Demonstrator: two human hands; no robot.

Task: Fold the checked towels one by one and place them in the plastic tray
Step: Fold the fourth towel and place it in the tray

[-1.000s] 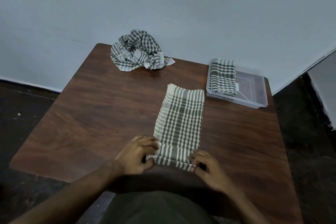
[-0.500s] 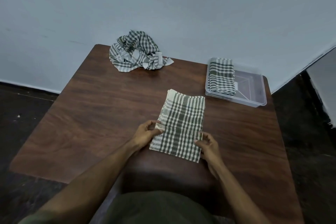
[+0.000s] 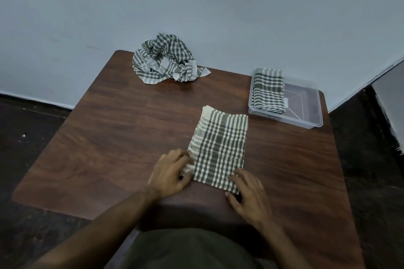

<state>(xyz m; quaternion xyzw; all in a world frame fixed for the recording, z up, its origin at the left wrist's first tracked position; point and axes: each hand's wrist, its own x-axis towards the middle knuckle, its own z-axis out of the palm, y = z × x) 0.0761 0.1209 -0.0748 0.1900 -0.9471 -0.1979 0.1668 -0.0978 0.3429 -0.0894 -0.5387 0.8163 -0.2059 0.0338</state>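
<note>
So compared to 1 second back, the towel on the table (image 3: 219, 148) is now doubled over, about half as long as it was, sitting flat in the middle-near part of the wooden table (image 3: 113, 137). Left hand (image 3: 169, 171) rests at its near-left corner, fingers fairly straight and touching the cloth, thumb tucked near the edge. Right hand (image 3: 249, 197) is at the near-right corner, fingers spread and loosely bent on the fabric, not really gripping anything I can see.

Lots of bare wood left of the towel and some to the right before the table edge. Further back right, the plastic tray (image 3: 306, 120) sits just beside the towel's far corner, near the table's right edge, with 1 folded towel (image 3: 268, 91) in its left half. Back left by the wall (image 3: 196, 2), a crumpled pile of towels (image 3: 166, 60).
</note>
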